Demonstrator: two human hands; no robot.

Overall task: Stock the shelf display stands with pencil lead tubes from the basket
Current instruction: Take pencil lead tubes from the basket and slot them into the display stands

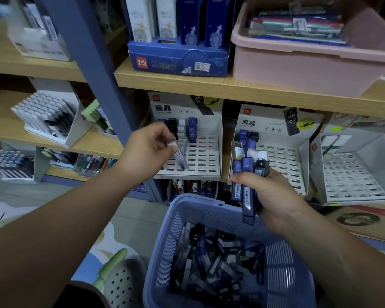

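The left hand (150,150) pinches one pale pencil lead tube (179,158) marked HB 0.7 by its upper end, fingers curled round it. The tube hangs tilted, its lower end over the front left slots of the left display stand (203,156). A few blue, black and pale tubes (192,132) stand in that stand's back left rows. The right hand (269,196) is clamped round a bundle of blue and black tubes (246,183), held upright in front of the middle display stand (285,161), which has a few tubes at its back left corner. A third slotted stand (351,174) sits at the right end of the same shelf. Below the hands, the lilac basket (209,210) holds a heap of loose tubes (213,263). On the shelf board (231,87) above stands a pink tub (298,67).
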